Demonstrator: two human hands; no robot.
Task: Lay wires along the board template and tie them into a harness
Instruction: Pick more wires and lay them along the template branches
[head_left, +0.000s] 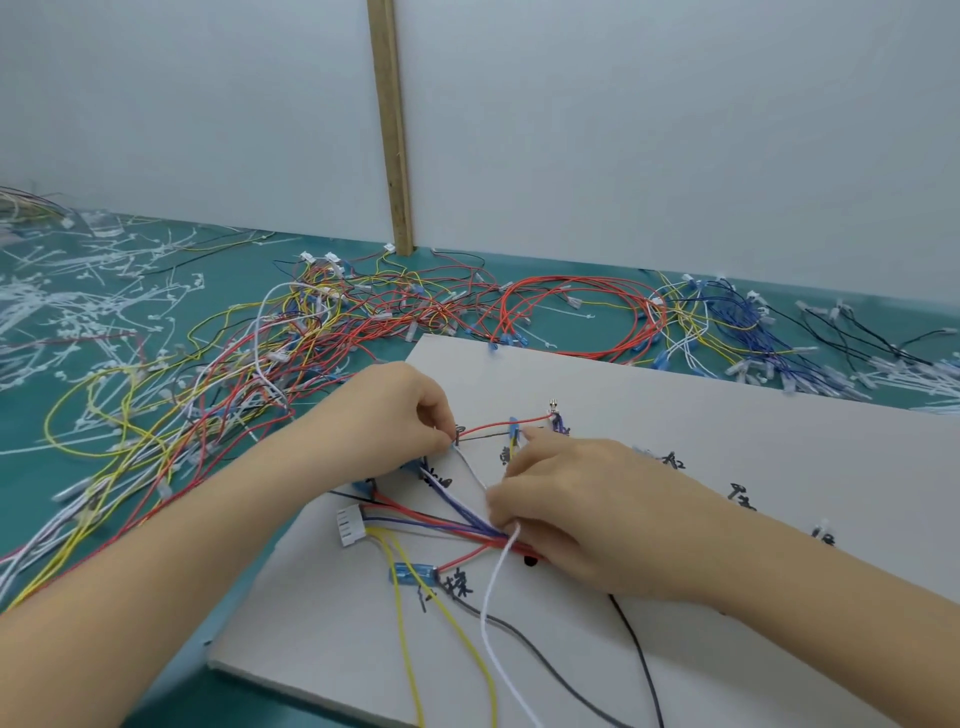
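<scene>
Pinching a white wire (470, 464) at the red wire's (498, 427) near end, the left hand (400, 415) works the grey template board (727, 426) while the right hand (582, 504) pins bundled wires (457, 525) mid-board, its grip curled, on a teal bench (130, 530).

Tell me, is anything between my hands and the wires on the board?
Nothing visible. The left hand pinches wires at the board's upper junction, and the right hand presses on the wire bundle where the strands meet.
</scene>
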